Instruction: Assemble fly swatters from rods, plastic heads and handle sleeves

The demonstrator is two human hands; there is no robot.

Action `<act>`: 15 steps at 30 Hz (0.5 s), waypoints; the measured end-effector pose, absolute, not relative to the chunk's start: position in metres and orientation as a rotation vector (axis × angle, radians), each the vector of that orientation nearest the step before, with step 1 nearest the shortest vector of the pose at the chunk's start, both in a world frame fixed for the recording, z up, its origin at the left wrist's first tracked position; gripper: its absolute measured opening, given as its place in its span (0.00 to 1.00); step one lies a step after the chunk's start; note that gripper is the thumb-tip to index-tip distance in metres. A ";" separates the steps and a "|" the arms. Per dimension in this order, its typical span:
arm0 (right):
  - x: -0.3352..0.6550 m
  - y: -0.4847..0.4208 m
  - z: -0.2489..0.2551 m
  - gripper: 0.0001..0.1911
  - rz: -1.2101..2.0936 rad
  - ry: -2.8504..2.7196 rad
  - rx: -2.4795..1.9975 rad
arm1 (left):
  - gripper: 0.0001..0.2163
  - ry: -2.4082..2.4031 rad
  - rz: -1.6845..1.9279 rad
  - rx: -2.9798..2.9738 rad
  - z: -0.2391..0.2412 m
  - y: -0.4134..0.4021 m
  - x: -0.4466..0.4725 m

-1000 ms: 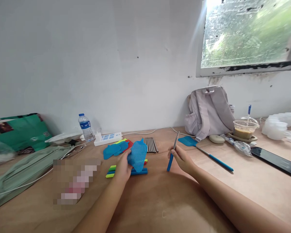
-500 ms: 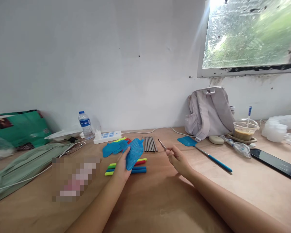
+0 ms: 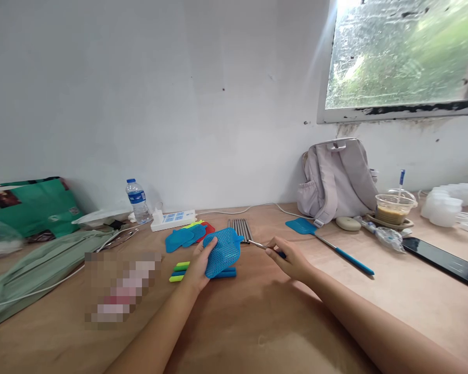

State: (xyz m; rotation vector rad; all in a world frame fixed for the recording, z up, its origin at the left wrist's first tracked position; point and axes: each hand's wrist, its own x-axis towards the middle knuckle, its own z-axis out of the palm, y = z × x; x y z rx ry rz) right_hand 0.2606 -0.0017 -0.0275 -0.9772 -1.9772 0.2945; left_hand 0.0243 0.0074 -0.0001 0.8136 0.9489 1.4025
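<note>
My left hand (image 3: 198,266) grips a blue mesh swatter head (image 3: 223,251), held flat above the table with its socket end pointing right. My right hand (image 3: 292,259) pinches a thin metal rod with a blue grip (image 3: 262,245), its tip pointing left at the head's socket and almost touching it. Under my left hand lie several coloured handle sleeves (image 3: 181,271) in green, red and blue. Behind them sit more swatter heads (image 3: 185,236), blue, red and yellow-green, and a row of bare metal rods (image 3: 242,228).
A finished blue swatter (image 3: 327,243) lies to the right. Further right are a grey backpack (image 3: 337,177), a drink cup (image 3: 393,207) and a black phone (image 3: 444,259). A water bottle (image 3: 137,201), a power strip (image 3: 173,219) and a green cloth (image 3: 39,267) occupy the left.
My right hand swung the rod from upright down to level, its tip now aimed left at the head. My left hand tilted the blue head flatter and turned its socket toward the rod.
</note>
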 end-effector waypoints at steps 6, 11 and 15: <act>0.263 -0.010 -0.014 0.09 0.134 -2.054 -1.044 | 0.10 0.939 1.347 0.862 -0.003 0.006 0.025; 0.260 -0.015 -0.010 0.09 0.088 -2.060 -1.042 | 0.10 0.926 1.323 0.874 -0.001 0.004 0.025; 0.261 -0.015 -0.008 0.09 0.060 -2.036 -1.045 | 0.09 0.925 1.341 0.882 0.001 0.003 0.025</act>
